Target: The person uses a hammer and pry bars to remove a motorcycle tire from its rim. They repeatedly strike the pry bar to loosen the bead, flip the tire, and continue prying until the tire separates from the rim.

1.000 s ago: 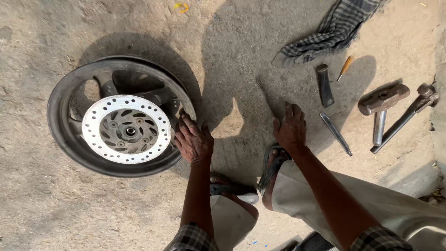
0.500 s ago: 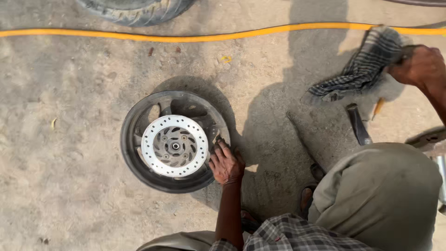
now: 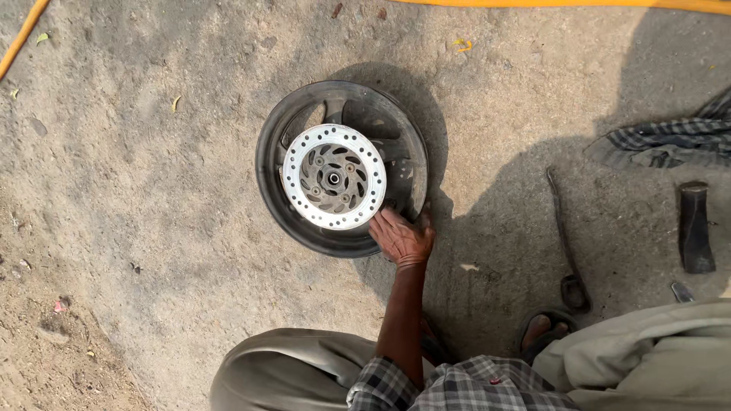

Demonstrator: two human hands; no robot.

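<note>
A black motorcycle wheel rim [image 3: 278, 194] lies flat on the concrete ground. A silver drilled brake disc [image 3: 304, 209] is bolted on its hub. My left hand [image 3: 403, 237] grips the rim's lower right edge, fingers laid over it toward the disc and thumb on the outer side. My arm comes up from a checked sleeve at the bottom. My right hand is out of the frame.
A dark checked cloth [image 3: 670, 141] lies at the right, with a black chisel-like tool [image 3: 695, 227] below it. A long thin metal lever [image 3: 565, 228] lies between the wheel and my knee. A yellow hose [image 3: 579, 4] runs along the top edge. My sandalled foot [image 3: 542, 331] shows at the bottom.
My left hand has stayed on the rim. My right hand, which reached out to the checked cloth half a second ago, has left the view. The view has swung left.
</note>
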